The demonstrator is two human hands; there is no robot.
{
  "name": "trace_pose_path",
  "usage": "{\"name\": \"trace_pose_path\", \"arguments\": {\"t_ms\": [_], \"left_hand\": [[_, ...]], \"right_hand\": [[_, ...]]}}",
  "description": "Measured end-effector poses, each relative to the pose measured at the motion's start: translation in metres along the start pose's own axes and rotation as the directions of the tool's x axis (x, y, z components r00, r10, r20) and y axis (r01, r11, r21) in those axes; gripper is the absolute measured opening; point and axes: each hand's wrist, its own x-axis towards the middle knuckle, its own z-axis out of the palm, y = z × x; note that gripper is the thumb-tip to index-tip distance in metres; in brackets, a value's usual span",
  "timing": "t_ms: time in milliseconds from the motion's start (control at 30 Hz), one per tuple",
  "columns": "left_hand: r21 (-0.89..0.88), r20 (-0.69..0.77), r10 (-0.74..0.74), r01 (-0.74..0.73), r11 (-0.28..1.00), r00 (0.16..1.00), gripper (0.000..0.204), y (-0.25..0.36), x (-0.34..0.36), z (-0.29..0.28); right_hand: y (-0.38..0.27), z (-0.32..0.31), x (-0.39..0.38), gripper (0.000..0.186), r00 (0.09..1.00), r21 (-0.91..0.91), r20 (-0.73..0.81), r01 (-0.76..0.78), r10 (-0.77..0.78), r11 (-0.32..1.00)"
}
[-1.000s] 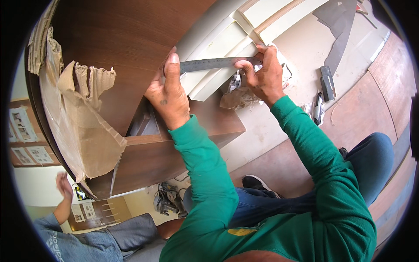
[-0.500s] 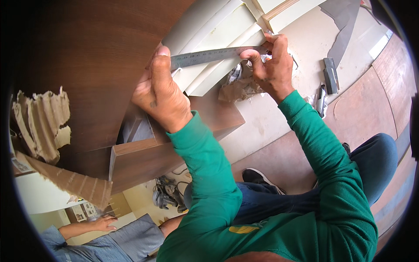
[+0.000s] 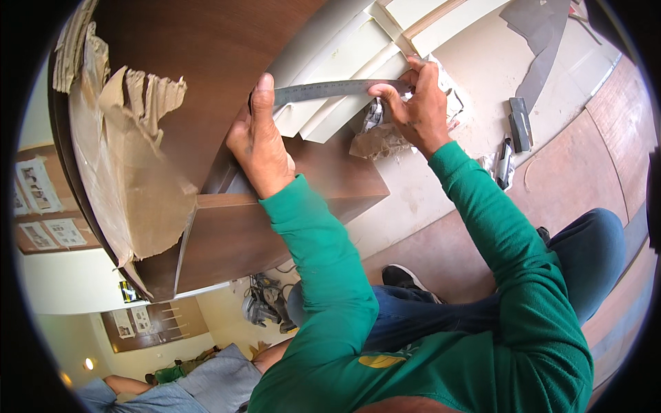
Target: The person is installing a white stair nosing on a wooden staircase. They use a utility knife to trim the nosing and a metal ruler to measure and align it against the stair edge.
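Note:
A grey metal ruler (image 3: 323,91) with fine markings stretches between my two hands, bowed slightly upward in the middle. My left hand (image 3: 263,141) grips its left end, thumb raised along the near side. The thumb and fingers of my right hand (image 3: 418,107) pinch the other end. Just behind and below the ruler are pale cream moulded panels (image 3: 348,113) set into a brown wooden cabinet (image 3: 289,227). Whether the ruler touches these panels I cannot tell. The fingers of my left hand are partly hidden behind its thumb and the ruler.
Torn cardboard (image 3: 141,172) hangs over the cabinet's left side. A utility knife (image 3: 506,164) and a dark block (image 3: 520,124) lie on the floor at right. Crumpled wrapping (image 3: 379,141) sits under my right hand. A power tool (image 3: 258,301) and another person (image 3: 213,378) are at lower left.
The cabinet and cardboard have shifted in view, with more cardboard now showing at left. The ruler bows more. Both hands keep their hold on it; the other person's hand is out of sight.

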Motion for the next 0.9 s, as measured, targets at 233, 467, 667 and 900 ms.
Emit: {"name": "trace_pose_path", "arguments": {"t_ms": [233, 467, 667, 900], "left_hand": [[0.074, 0.098, -0.09, 0.083, 0.994, 0.991, 0.061, 0.01, -0.003, 0.002], [0.043, 0.118, -0.261, 0.258, 0.965, 0.958, 0.064, -0.006, 0.009, -0.016], [0.078, 0.081, -0.189, 0.183, 0.98, 0.979, 0.058, -0.014, 0.006, -0.005], [0.108, -0.007, -0.142, 0.141, 0.984, 0.99, 0.046, -0.019, 0.007, -0.001]], "right_hand": [[-0.007, 0.002, -0.002, 0.098, 1.0, -0.048, -0.017, 0.016, -0.016, 0.999], [-0.005, -0.001, -0.001, 0.102, 1.0, -0.02, 0.023, -0.004, 0.005, 1.0], [-0.005, 0.003, -0.001, 0.1, 1.0, -0.002, 0.013, -0.003, 0.003, 1.0], [-0.004, 0.003, -0.002, 0.098, 0.999, -0.006, 0.02, -0.026, 0.026, 1.0]]}}
